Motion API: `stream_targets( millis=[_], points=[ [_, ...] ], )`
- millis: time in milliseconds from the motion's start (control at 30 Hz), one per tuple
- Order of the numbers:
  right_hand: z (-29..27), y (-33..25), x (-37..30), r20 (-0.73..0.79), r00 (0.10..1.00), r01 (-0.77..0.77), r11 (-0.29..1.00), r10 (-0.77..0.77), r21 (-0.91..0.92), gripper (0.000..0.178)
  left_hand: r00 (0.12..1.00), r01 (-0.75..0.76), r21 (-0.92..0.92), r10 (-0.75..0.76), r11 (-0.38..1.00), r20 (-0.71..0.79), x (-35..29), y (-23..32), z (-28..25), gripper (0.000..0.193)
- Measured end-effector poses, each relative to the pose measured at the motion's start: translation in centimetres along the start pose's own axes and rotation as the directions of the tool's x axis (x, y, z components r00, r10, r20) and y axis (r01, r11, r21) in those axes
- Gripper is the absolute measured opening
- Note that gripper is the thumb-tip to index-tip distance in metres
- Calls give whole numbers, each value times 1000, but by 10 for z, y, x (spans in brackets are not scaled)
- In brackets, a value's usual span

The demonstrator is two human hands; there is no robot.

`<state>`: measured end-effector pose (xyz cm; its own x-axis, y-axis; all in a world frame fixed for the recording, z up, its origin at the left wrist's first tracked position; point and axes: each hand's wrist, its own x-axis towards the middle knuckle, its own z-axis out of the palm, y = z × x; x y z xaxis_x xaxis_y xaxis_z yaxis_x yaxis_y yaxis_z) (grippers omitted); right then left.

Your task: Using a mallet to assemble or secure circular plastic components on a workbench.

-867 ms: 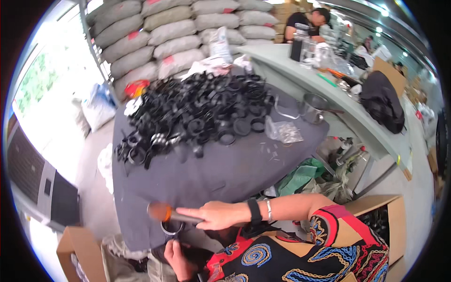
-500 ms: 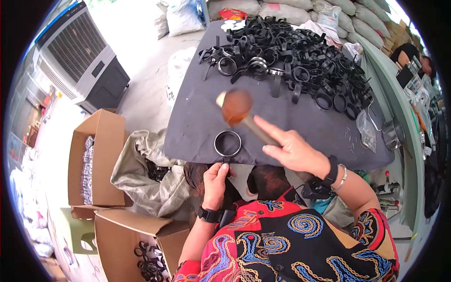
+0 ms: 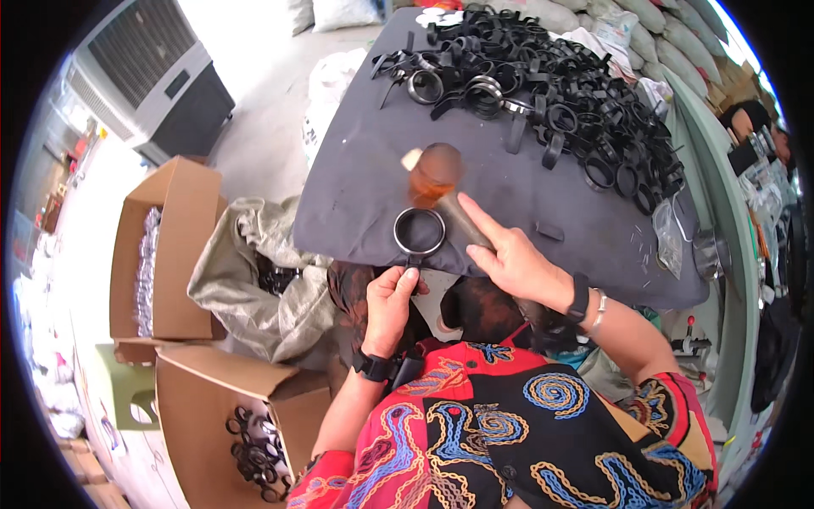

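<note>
Pinching the short tab of a black ring [image 3: 397, 233], my left hand [image 3: 388, 310] has thumb and bent forefinger pressed together, with almost no gap between them. My right hand [image 3: 521, 267] grasps the handle of a mallet [image 3: 436, 176]; its forefinger is stretched along it, the other fingers are curled around. The ring is over the near edge of the grey-covered table [image 3: 356, 199], and the blurred mallet head is just beyond it; whether they touch, I cannot tell. Near my right hand lies a small dark piece [image 3: 549, 231]. Farther, a tangled pile of black rings [image 3: 526, 85] occupies the back of the table, with a clear plastic bag [image 3: 668, 250] near its right end. In count: one ring in my left fingers, one mallet, one bag, two cardboard boxes [image 3: 188, 246] at my left, one woven sack [image 3: 229, 267]; the pile is too tangled for counting
</note>
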<state>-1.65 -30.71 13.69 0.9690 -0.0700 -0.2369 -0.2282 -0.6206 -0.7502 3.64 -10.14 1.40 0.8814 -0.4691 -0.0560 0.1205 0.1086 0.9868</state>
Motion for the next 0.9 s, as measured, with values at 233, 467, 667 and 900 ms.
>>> stream_targets(
  millis=[233, 467, 667, 900],
  points=[
    [-21, -7, -12, -221, 939, 294, 948, -263, 120, 63, 999, -4, -142, -2, 990, -40, -1, -6, 3, 26],
    [8, 22, -23, -88, 976, 213, 962, -200, 171, 65, 1000, -28, -111, 29, 993, 12, 6, 1, 3, 26],
    [-20, -1, -43, -343, 905, 350, 898, -250, 269, 64, 1000, -16, -62, 16, 998, -5, 0, -2, -1, 26],
    [17, 44, -57, -72, 988, 149, 961, -135, 235, 66, 999, -34, 64, 33, 997, 7, 0, 4, -1, 28]
  ],
)
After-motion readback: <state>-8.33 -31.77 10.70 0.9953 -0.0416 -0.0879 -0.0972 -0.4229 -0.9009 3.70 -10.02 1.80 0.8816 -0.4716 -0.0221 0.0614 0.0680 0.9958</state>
